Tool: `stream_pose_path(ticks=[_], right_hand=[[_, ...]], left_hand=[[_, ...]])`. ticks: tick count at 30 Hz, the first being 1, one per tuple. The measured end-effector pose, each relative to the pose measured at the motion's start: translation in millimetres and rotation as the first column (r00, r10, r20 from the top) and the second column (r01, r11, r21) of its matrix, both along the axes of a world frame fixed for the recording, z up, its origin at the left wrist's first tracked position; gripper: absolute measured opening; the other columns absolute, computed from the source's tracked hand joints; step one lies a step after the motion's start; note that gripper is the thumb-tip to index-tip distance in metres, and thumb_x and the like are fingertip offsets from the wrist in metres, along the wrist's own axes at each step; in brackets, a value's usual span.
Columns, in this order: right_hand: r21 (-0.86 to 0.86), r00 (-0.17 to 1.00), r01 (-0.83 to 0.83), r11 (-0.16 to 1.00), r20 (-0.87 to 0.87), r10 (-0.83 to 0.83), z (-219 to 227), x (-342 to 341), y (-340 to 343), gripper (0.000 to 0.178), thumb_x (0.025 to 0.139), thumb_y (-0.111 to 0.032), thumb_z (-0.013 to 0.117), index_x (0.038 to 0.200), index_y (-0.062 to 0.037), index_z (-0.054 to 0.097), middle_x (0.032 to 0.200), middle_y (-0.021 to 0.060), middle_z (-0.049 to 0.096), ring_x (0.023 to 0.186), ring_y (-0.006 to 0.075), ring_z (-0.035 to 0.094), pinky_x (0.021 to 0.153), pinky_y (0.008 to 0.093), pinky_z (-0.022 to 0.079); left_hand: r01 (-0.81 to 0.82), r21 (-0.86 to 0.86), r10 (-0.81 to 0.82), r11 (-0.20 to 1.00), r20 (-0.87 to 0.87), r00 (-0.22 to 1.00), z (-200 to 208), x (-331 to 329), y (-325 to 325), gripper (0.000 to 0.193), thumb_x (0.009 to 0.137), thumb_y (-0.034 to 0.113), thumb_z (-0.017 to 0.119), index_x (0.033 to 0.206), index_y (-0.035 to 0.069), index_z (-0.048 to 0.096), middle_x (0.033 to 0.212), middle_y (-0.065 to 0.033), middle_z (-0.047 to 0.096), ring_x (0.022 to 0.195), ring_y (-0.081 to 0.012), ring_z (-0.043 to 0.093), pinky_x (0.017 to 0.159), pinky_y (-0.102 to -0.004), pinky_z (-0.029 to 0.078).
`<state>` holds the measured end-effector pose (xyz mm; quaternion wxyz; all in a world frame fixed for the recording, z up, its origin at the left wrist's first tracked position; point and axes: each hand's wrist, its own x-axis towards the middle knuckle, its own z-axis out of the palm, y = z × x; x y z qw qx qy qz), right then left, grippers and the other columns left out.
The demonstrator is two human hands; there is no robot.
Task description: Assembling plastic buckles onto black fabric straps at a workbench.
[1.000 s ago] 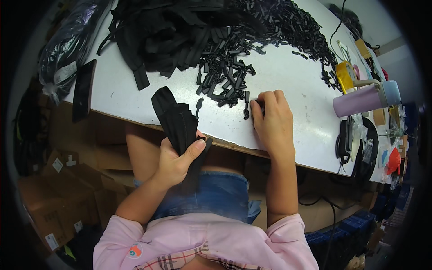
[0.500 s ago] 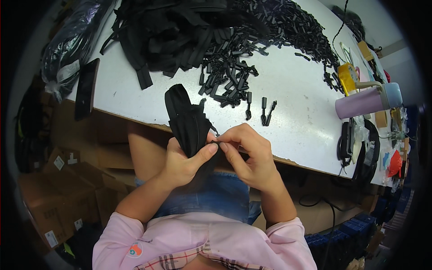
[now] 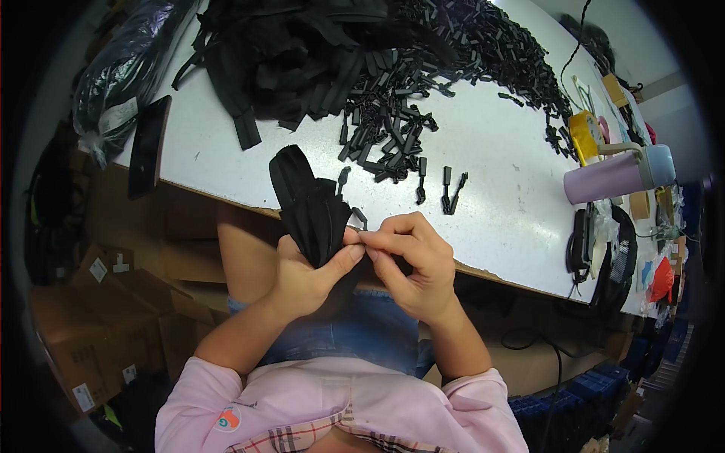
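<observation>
My left hand (image 3: pixel 306 275) is closed round a folded bundle of black zipper tapes (image 3: pixel 311 215), which stands up above the fist near the table's front edge. A small black zipper pull (image 3: pixel 343 180) sticks out beside the bundle's right side. Against the left thumb and forefinger, my right hand (image 3: pixel 419 264) pinches at the end of another black zipper pull (image 3: pixel 360 217). The fingertips hide how it meets the tape. Just beyond on the table lie two loose zipper pulls (image 3: pixel 446 181) side by side, with one more nearer the pile of zipper pulls (image 3: pixel 389 136).
A heap of black zipper tapes (image 3: pixel 283 60) covers the far left of the white table (image 3: pixel 498 219). A dark phone-like slab (image 3: pixel 149 147) and a plastic-wrapped bundle (image 3: pixel 121 79) lie left. A lilac bottle (image 3: pixel 608 174) lies right, near yellow tape (image 3: pixel 585 136). Cardboard boxes (image 3: pixel 98 332) stand below left.
Both hands stay together, and their fingers have shifted slightly. The zipper pull at the fingertips now shows more clearly, as does the one beside the bundle. The view has shifted a little.
</observation>
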<state>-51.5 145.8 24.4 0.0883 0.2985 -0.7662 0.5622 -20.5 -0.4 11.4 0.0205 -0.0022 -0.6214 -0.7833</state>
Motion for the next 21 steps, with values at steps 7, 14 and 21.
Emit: stream_pose_path(ticks=[7,14,21], right_hand=[[-0.216,0.975,0.063,0.974,0.221,-0.014,-8,3,-4,0.019,0.07,0.007,0.058,0.088,0.0003,0.062,0.079,0.0078,0.053,0.059,0.01,0.051,0.048,0.0187,0.04],[-0.169,0.992,0.091,0.981,0.104,-0.074,-10,8,-8,0.016,0.072,0.005,0.058,0.088,0.0014,0.059,0.079,0.0066,0.053,0.061,0.008,0.051,0.05,0.018,0.041],[-0.384,0.865,0.106,0.917,0.491,0.106,-14,18,-12,0.012,0.076,0.004,0.057,0.087,0.0024,0.053,0.08,0.0057,0.053,0.062,0.0063,0.053,0.053,0.0166,0.042]], left_hand=[[-0.018,-0.069,0.017,0.997,-0.017,1.0,4,0,2,0.007,0.076,0.0,0.057,0.083,-0.001,0.059,0.075,-0.0017,0.057,0.068,-0.0064,0.052,0.061,-0.0195,0.042],[-0.066,-0.012,0.066,0.998,-0.022,0.998,3,1,7,0.012,0.077,0.0,0.057,0.089,-0.001,0.056,0.078,-0.0023,0.057,0.07,-0.0072,0.052,0.064,-0.0198,0.042],[-0.002,-0.006,0.002,1.0,-0.059,0.998,-6,6,-2,0.027,0.077,0.003,0.057,0.103,-0.001,0.051,0.097,-0.0087,0.056,0.09,-0.011,0.053,0.076,-0.0205,0.041]])
